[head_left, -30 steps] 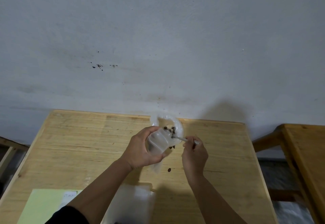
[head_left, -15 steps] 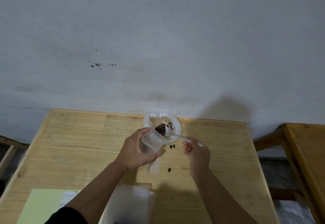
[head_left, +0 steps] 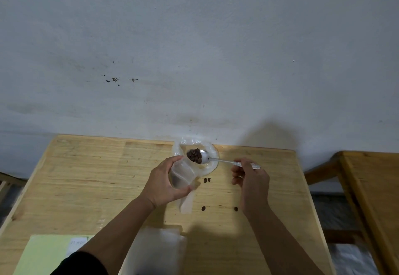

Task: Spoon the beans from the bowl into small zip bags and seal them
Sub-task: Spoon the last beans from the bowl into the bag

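A light wooden table (head_left: 86, 179) stands against a pale grey wall (head_left: 194, 48). Toward its far edge, the left hand (head_left: 164, 185) curls around a small clear plastic zip bag (head_left: 181, 176), fingers and thumb closed on it so that its mouth faces up and to the right; the bag's lower end hangs down toward the tabletop. The right hand (head_left: 251, 179) pinches the handle of a shiny metal spoon (head_left: 218, 160) between thumb and fingertips, the remaining fingers loosely bent. The spoon's bowl carries a heap of dark brown beans (head_left: 194, 155) and sits right at the bag's mouth, above a clear plastic bowl (head_left: 212, 166) resting at the far edge of the table. Several loose beans (head_left: 206, 180) lie scattered on the wood near the bowl and between the forearms. At the near edge lie a stack of clear plastic bags (head_left: 157, 251) and, to its left, a pale green sheet (head_left: 43, 255).
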A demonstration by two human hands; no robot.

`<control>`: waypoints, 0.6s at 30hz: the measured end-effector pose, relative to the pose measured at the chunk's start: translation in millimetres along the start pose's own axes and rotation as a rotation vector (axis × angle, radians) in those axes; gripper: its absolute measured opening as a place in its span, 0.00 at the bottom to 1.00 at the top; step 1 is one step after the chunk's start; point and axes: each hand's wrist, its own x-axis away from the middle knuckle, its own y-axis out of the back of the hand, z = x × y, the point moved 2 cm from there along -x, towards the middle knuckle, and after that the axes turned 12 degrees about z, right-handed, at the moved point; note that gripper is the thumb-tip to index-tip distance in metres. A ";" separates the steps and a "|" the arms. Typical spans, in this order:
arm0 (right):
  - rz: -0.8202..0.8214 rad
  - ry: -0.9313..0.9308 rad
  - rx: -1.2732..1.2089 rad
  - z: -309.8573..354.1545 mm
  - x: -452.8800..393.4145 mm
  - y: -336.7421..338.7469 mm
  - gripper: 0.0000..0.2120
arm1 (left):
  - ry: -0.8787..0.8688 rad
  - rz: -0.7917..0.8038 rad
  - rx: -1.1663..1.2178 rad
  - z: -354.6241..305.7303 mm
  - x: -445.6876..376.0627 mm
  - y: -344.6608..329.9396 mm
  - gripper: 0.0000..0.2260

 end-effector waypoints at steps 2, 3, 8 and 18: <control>0.021 0.042 0.055 2.3 3.4 -0.9 0.09 | 0.007 -0.001 0.013 0.2 -0.5 0.3 0.49; 0.028 0.063 0.087 2.6 4.4 -1.5 0.09 | 0.009 0.000 0.016 0.6 -1.1 0.1 0.48; 0.139 0.265 0.422 3.1 13.1 -8.7 0.11 | 0.014 -0.002 0.017 1.2 -2.1 -0.7 0.40; -0.154 0.274 0.460 -14.1 4.9 -1.5 0.12 | 0.014 0.008 0.002 1.1 0.2 -0.2 0.46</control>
